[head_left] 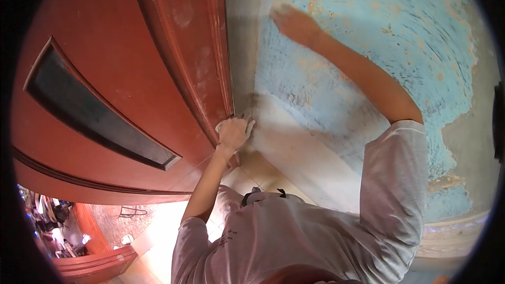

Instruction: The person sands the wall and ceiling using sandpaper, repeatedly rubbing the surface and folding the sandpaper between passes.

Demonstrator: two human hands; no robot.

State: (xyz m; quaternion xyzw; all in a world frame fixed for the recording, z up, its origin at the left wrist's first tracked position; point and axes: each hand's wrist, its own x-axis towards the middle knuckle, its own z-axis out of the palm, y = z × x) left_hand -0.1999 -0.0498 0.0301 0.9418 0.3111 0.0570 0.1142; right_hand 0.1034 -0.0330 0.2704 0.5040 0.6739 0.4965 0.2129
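My right hand (295,23) is raised against the wall (336,100), which has worn light-blue paint with orange and dark marks. Motion smears its fingers, and whatever they might hold cannot be made out. Lower down, my left hand (234,132) rests at the edge of the red door frame (213,63), fingers partly spread, with whitish dust on them. Nothing shows in its grip. The red door (105,26) with a dark glass panel (100,108) stands to the left.
Bare grey plaster (473,142) borders the blue paint on the right. A pale ledge (452,239) runs along the lower right. Through the bright doorway at the lower left, parked motorbikes (55,221) are visible. Floor tiles (258,171) lie below the wall.
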